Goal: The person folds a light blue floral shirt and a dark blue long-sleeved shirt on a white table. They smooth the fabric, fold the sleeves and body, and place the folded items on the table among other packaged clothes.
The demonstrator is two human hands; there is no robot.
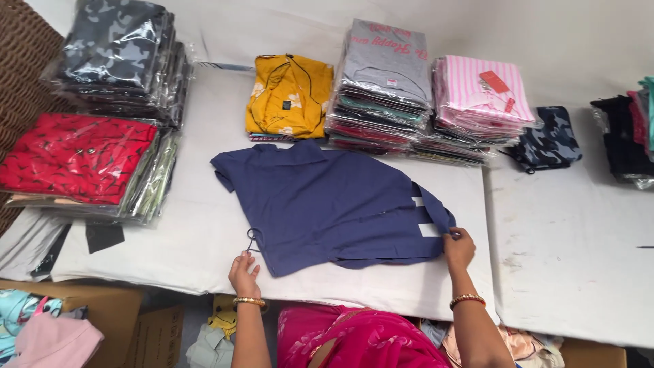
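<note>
White-covered table [204, 225] fills view. Navy top [327, 204] spread flat at centre. Left hand [244, 272] at 7 o'clock, grip pinching drawstring; right hand [460, 247] at 4 o'clock, grip pinching hem strap. Risk: uneven pull skews fold, cloth slides off near edge. Count: one navy top, two hands, two gold bangles [466, 298], six bagged garment stacks [385, 82] around.

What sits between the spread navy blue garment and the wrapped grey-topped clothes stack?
Head view: nothing. The navy blue garment has its far edge right up against the foot of the wrapped grey-topped clothes stack; no separate item lies between.
</note>
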